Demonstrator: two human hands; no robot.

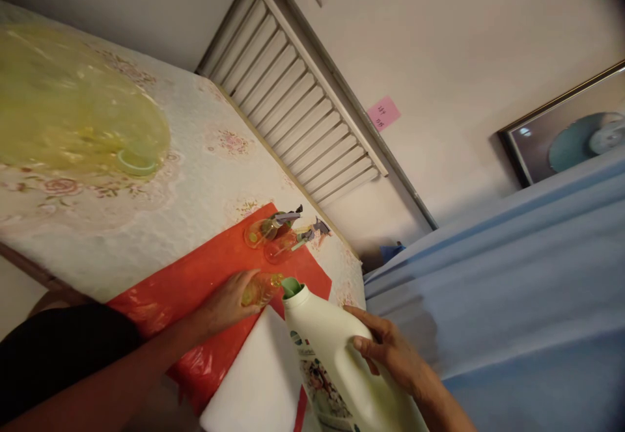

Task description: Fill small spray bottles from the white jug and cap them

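Wrapped around a small clear yellowish bottle [257,290], my left hand [234,302] holds it tilted above a red plastic sheet [195,276]. The bottle's neck has no cap on it and points at the green spout of a large pale green jug [336,354]. Gripping the jug by its handle, my right hand [385,347] keeps it tipped, its spout close to the bottle's mouth. Whether liquid is flowing, I cannot tell. Two clear spray bottles with grey trigger heads, an orange one [254,233] and a reddish one [279,248], are on the red sheet beyond my left hand.
A translucent yellow bag [83,107] lies on the flowered tablecloth [195,159] at the left. Below the small bottle is a white block-like item [254,370]. A radiator [293,94] lines the wall, and blue fabric [512,276] fills the right side.
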